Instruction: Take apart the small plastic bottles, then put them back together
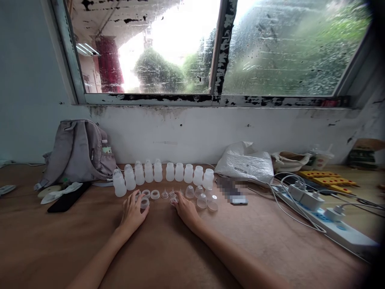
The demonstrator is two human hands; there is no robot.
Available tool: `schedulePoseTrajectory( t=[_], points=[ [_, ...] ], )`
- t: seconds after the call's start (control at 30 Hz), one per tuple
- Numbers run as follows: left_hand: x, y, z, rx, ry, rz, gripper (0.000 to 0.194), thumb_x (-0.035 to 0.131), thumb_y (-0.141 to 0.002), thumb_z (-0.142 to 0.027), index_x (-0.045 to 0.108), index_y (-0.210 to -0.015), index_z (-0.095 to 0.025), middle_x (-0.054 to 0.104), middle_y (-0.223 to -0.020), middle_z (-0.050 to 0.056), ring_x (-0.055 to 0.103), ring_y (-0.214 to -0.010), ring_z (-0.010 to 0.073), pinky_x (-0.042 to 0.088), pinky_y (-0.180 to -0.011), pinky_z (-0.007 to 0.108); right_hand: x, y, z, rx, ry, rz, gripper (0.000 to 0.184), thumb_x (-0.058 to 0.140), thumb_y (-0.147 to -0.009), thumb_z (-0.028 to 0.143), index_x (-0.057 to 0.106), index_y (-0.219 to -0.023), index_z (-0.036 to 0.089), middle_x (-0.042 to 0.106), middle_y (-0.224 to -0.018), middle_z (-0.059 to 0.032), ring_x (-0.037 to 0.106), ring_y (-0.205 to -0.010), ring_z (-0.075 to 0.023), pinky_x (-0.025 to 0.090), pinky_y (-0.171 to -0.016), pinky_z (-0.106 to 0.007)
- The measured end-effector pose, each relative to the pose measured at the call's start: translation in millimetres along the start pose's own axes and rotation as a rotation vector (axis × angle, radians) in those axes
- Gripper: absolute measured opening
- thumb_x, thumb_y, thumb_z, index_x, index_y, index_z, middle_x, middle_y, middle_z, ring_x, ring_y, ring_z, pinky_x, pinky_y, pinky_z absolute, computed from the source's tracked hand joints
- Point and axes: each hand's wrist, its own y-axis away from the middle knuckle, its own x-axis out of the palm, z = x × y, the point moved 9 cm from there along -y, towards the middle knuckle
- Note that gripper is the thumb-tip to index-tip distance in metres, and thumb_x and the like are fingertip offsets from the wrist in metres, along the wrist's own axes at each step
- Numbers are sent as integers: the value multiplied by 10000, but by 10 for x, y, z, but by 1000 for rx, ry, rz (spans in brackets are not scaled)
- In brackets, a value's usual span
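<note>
My left hand (pixel 133 210) rests on the table at a cluster of white screw rings (pixel 155 194), its fingers spread and curved. One ring (pixel 144 202) lies between its thumb and fingers, touching or nearly so. At a group of clear bottle teats (pixel 165 194), my right hand (pixel 187 209) has its thumb and fingertips on a teat (pixel 173 200); the fingertips are partly hidden. Just right of it stand several clear domed caps (pixel 201 200). Behind both hands, frosted baby bottles stand in a curved row: capped ones (pixel 139 173) on the left, open-necked ones (pixel 188 174) on the right.
A grey backpack (pixel 75 152) and a black phone-like slab (pixel 68 197) are at the left. To the right lie a silver plastic bag (pixel 245 162), a phone (pixel 238 200), a power strip (pixel 345 230) with chargers and cables, and yellow trays (pixel 329 178).
</note>
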Motion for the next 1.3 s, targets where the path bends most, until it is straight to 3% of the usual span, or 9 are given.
schedulePoseTrajectory(
  t=[0.13,0.23,0.5,0.63,0.9,1.0,1.13,1.3],
  points=[
    [-66,3,-80,37,-17,-58,362,493,-731,-303,519,-1075,-195,469,-1175,111,427,-1069,269,338,-883,410,-60,42,-13,-25,2,-56,273,372,-860,267,428,-1110,172,649,-933,-79,631,-792,-201,423,-595,-232],
    [-104,-127,-217,86,-62,-88,407,469,-753,-285,479,-1139,-160,462,-1205,133,377,-1122,287,275,-927,436,-126,103,-26,-101,23,-94,257,352,-866,271,443,-1086,174,647,-937,-83,636,-746,-197,420,-567,-237],
    [3,-1247,-465,86,-115,-38,437,500,-714,-268,485,-1127,-126,452,-1215,173,309,-1175,315,181,-948,490,-234,310,-219,-233,-9,-102,254,302,-871,250,457,-1051,162,648,-887,-67,619,-671,-162,414,-562,-227],
    [47,-1542,-544,82,-95,-76,424,520,-706,-270,493,-1100,-112,454,-1204,200,299,-1180,326,145,-950,508,-287,366,-240,-241,-38,-120,257,291,-874,245,456,-1053,161,646,-824,-55,610,-658,-158,415,-576,-229],
    [-94,-1391,-610,46,-24,-180,224,436,-797,-327,508,-921,-155,622,-837,115,495,-980,275,254,-903,432,-324,384,-232,-253,-93,-131,246,304,-872,245,463,-1043,165,636,-775,-44,598,-634,-151,413,-584,-227],
    [-331,-1297,-553,4,43,-272,242,426,-808,-360,481,-931,-159,608,-882,102,518,-935,253,307,-872,408,-318,385,-247,-252,-110,-139,247,306,-871,245,467,-1042,167,635,-771,-42,597,-634,-150,414,-584,-226],
    [-734,-971,-525,-1,331,-433,251,447,-803,-362,439,-974,-177,578,-950,77,531,-909,213,394,-819,349,-316,384,-241,-256,-126,-151,255,301,-870,246,480,-1033,164,637,-771,-45,597,-632,-146,416,-582,-220],
    [-833,-397,-811,168,532,-285,246,428,-821,-291,386,-1047,-204,548,-1062,60,533,-969,177,423,-835,319,-331,384,-201,-261,-131,-134,264,297,-867,242,493,-1027,164,642,-804,-53,601,-650,-145,423,-595,-221]
  ],
)
